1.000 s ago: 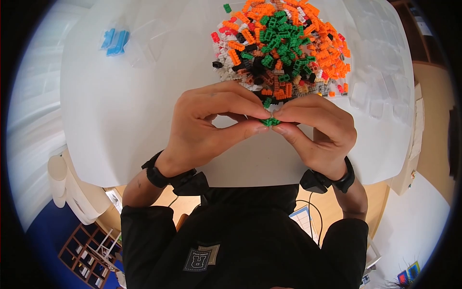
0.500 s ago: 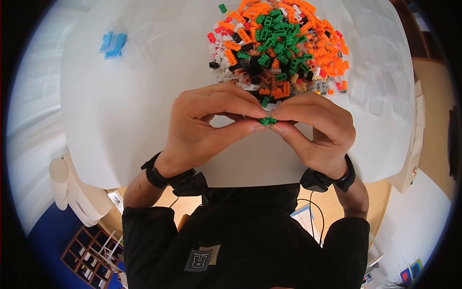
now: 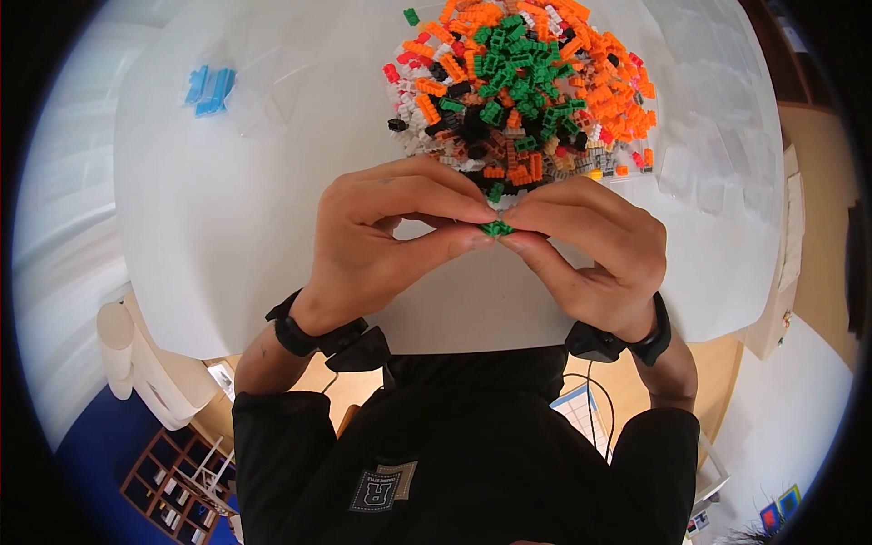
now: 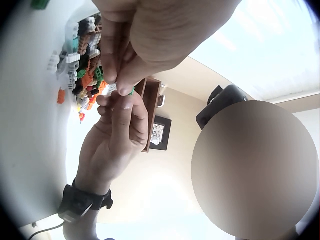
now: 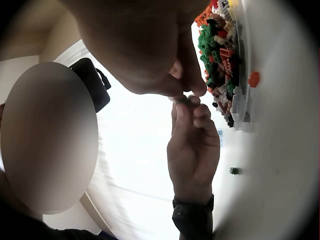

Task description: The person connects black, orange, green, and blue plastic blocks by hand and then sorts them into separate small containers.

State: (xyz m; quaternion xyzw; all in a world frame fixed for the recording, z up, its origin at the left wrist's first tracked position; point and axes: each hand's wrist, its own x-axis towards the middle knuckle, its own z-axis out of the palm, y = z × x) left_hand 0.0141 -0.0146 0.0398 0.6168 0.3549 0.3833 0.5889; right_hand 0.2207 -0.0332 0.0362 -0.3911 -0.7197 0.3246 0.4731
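Green piece [image 3: 496,229] — pinched between thumb and fingers of both left hand [image 3: 368,227] and right hand [image 3: 595,241] | over table [image 3: 227,218], inward of near edge | mixed brick pile [image 3: 518,82] just beyond | blue pieces [image 3: 212,91] — toward left edge

The person wears a black short-sleeved top [image 3: 490,463]; its chest carries a patch [image 3: 381,488], dark with pale stitching and a large pale letter, over a tan piece; black bands [image 3: 292,329] circle both wrists, with chunky black angular housings [image 3: 361,351] attached.
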